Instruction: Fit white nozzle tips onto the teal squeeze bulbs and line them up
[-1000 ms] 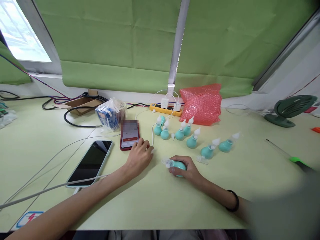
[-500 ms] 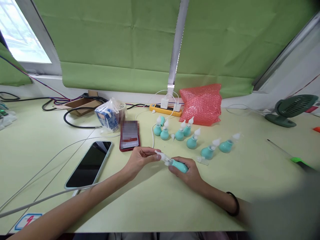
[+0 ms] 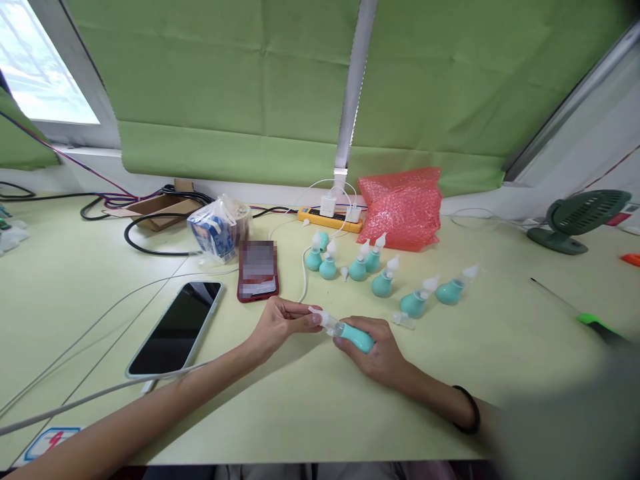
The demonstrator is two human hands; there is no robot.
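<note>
Between my hands is a nasal aspirator, made of a teal squeeze bulb (image 3: 358,338) and a clear tube ending in a white tip (image 3: 325,320). The fingers of my right hand (image 3: 380,347) are wrapped round the bulb. My left hand (image 3: 283,325) pinches the white tip between thumb and fingers, and the two parts meet in line. Beyond my hands several similar teal aspirators (image 3: 382,285) stand or lean on the table with white tips up. A small clear plastic piece (image 3: 403,321) lies beside the nearest of them, and a loose white tip (image 3: 345,273) lies among them.
To the left lie a phone with a pale case (image 3: 175,330) and a red-cased phone (image 3: 258,273). A white cable passes over my left forearm. Behind are a yellow power strip (image 3: 330,220) and a pink bubble-wrap bag (image 3: 400,210); a green fan (image 3: 575,217) and a screwdriver (image 3: 593,319) are right.
Both hands keep their grip on the aspirator. The clear tube between bulb and tip shows slightly shorter, and my left hand sits a touch lower. The view has shifted slightly.
</note>
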